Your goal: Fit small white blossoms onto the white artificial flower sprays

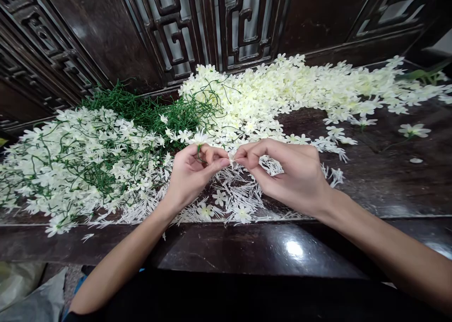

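My left hand [192, 171] is closed, thumb and index finger pinching a small white plastic flower piece [231, 158]. A white artificial flower [200, 137] on a green stem also sticks up from the curled fingers of this hand. My right hand [289, 171] pinches the same small piece from the other side, so the fingertips of both hands almost meet. The piece's exact shape is mostly covered by the fingers. Under the hands lie loose thin white stamens [243, 195], with a few white petal pieces [205, 212] among them.
At the left is a heap of white flowers on green stems [81, 157]. Behind it lie bare green stems [141, 108]. A long pile of cream-white petals [268, 91] runs along the carved wooden back panel [247, 25]. Everything rests on a dark wooden bench [381, 185].
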